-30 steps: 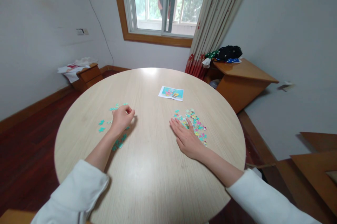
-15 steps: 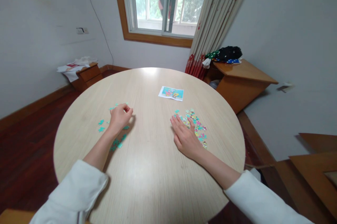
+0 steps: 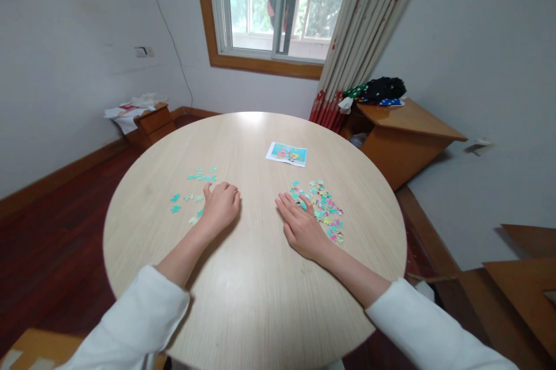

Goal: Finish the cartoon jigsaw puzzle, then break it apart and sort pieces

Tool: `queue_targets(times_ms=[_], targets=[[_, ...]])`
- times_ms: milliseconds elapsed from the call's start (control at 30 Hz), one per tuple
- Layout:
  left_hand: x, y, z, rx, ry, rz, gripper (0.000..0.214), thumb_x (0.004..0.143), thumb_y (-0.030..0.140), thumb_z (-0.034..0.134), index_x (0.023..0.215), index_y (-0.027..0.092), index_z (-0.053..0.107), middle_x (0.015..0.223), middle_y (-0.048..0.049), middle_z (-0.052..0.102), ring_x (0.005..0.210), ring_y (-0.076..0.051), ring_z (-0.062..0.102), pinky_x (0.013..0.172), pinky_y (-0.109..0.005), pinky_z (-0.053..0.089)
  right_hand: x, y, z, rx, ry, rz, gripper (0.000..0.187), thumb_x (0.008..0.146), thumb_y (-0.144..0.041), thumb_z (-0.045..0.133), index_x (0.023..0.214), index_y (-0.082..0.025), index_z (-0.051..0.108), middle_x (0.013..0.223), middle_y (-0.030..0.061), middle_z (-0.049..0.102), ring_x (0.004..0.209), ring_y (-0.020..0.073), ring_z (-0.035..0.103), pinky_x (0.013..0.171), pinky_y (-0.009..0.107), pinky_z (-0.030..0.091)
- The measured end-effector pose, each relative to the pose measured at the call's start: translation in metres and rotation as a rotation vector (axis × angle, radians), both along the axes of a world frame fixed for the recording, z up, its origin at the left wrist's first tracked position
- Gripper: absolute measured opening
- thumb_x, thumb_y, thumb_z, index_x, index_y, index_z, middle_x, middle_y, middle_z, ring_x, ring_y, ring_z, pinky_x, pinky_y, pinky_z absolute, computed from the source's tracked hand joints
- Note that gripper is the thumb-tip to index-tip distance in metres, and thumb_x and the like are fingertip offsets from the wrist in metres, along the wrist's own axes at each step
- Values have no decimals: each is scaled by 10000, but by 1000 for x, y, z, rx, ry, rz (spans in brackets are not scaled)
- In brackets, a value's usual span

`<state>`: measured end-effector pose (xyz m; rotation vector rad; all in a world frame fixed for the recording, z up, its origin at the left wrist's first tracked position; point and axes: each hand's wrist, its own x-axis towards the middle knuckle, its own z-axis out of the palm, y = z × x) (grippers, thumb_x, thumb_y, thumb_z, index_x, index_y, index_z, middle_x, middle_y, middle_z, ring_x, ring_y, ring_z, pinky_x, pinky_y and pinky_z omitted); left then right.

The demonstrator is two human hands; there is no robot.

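Observation:
I sit at a round light-wood table [image 3: 256,300]. My left hand [image 3: 220,205] rests knuckles-up with its fingers curled under, just right of a scatter of teal puzzle pieces [image 3: 193,193]; anything inside the curl is hidden. My right hand [image 3: 299,226] lies flat, fingers stretched out, its fingertips at the near-left edge of a pile of mixed-colour puzzle pieces [image 3: 324,208]. A small printed picture [image 3: 286,154] lies farther back on the table.
A wooden side cabinet [image 3: 403,132] with dark clothes on top stands at the right, beside a curtain [image 3: 360,34]. A low wooden box with papers [image 3: 147,118] is by the left wall. A window [image 3: 269,5] is straight ahead.
My left hand has slid right and nearer, off the teal pieces, with its fingers turned down. My right hand drew slightly left, and the view shifted a little to the left.

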<state>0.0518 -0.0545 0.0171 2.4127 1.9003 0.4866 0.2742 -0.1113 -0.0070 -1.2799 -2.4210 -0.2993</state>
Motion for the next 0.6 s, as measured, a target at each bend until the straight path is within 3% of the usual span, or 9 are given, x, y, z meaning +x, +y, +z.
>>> queue_targets(times_ms=[100, 167, 300, 433, 600], targets=[[2, -14, -6, 14, 108, 27, 486, 909, 323, 259, 1276, 92, 478, 1367, -185, 461, 1277, -291, 389, 1079, -575, 81, 0, 0, 0, 6, -1, 7, 512, 815, -93, 361, 1318, -61, 452, 1379, 157, 460, 1309, 229, 384, 1091, 458, 176], [-1, -18, -8, 1, 179, 78, 570, 918, 375, 228, 1381, 64, 345, 1467, -186, 314, 1359, -306, 256, 1087, -587, 37, 0, 1, -1, 15, 0, 14, 507, 817, -91, 357, 1314, -61, 456, 1371, 162, 467, 1308, 234, 385, 1086, 465, 185], [-15, -18, -11, -80, 267, 192, 609, 917, 422, 202, 1427, 99, 282, 1501, -173, 230, 1388, -326, 173, 1080, -608, 15, 0, 0, -1, 30, 1, 28, 499, 820, -81, 351, 1307, -59, 461, 1358, 164, 482, 1303, 234, 394, 1084, 466, 195], [-28, -15, -14, -145, 291, 275, 593, 914, 435, 189, 1440, 175, 270, 1512, -136, 213, 1391, -327, 161, 1078, -610, -6, 1, 1, -4, 35, 1, 35, 492, 820, -77, 349, 1298, -54, 468, 1360, 167, 478, 1297, 239, 403, 1082, 472, 196], [-39, -17, -16, -195, 282, 342, 586, 910, 402, 165, 1440, 176, 270, 1505, -129, 240, 1385, -327, 184, 1079, -609, 0, 2, 1, -3, 32, 2, 39, 492, 822, -73, 343, 1297, -61, 470, 1362, 163, 477, 1294, 235, 408, 1076, 473, 209]])
